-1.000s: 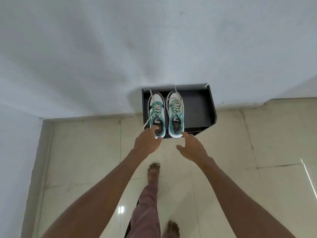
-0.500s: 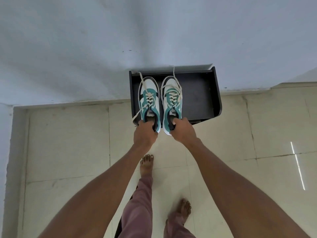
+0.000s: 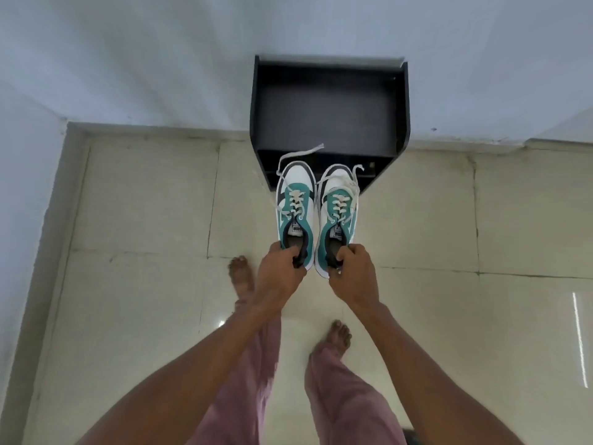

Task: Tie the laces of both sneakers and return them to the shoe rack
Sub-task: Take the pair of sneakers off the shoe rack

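Note:
Two white, teal and dark sneakers hang side by side in the air, toes pointing away from me, in front of the black shoe rack. My left hand grips the heel of the left sneaker. My right hand grips the heel of the right sneaker. The cream laces on both are untied, with loose ends trailing off the toes and sides. The rack's top shelf holds nothing.
The rack stands against a pale wall on a glossy beige tiled floor. My bare feet and pink trouser legs are below the hands. A wall corner lies at the left.
Both hands closed on the sneakers' heels while they sat on the rack shelf, then lifted them off and drew them back toward me. The shelf is now bare.

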